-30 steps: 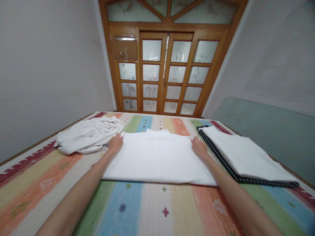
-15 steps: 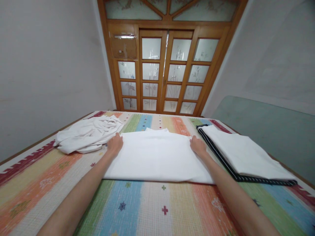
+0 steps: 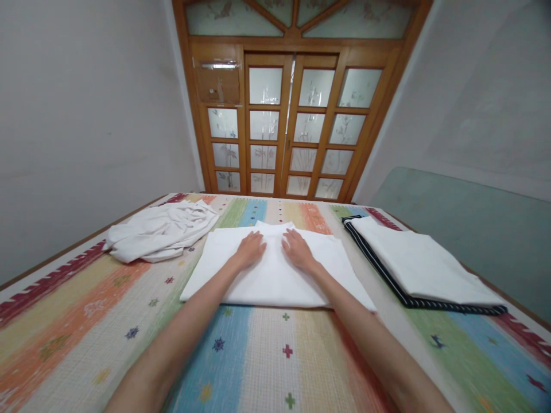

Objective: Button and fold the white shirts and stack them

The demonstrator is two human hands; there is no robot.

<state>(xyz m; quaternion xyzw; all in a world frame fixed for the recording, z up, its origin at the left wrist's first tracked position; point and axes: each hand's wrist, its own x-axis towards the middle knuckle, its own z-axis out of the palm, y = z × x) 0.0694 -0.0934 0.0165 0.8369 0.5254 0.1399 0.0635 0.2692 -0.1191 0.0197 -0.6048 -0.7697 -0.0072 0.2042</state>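
In front of me a folded white garment (image 3: 275, 281), perhaps a shirt, lies flat, with a small raised part at the middle of its far edge. My left hand (image 3: 252, 250) rests on the cloth left of centre, palm down and fingers stretched forward. Right of centre, my right hand (image 3: 297, 249) lies on the same cloth, its fingers also stretched out. Neither hand grips anything. Both forearms cross over the garment's near edge and hide parts of it.
A crumpled white cloth (image 3: 161, 232) lies at the left. On the right sits a folded stack, a white cloth (image 3: 424, 264) over a black striped one (image 3: 400, 292). A striped colourful cover (image 3: 267, 361) spreads beneath everything. Behind stand wooden glazed doors (image 3: 288, 123); a pale green panel (image 3: 465, 221) leans at right.
Both hands have let go of the garment's far corners and moved inward, and now lie flat near its middle. The view has shifted slightly.
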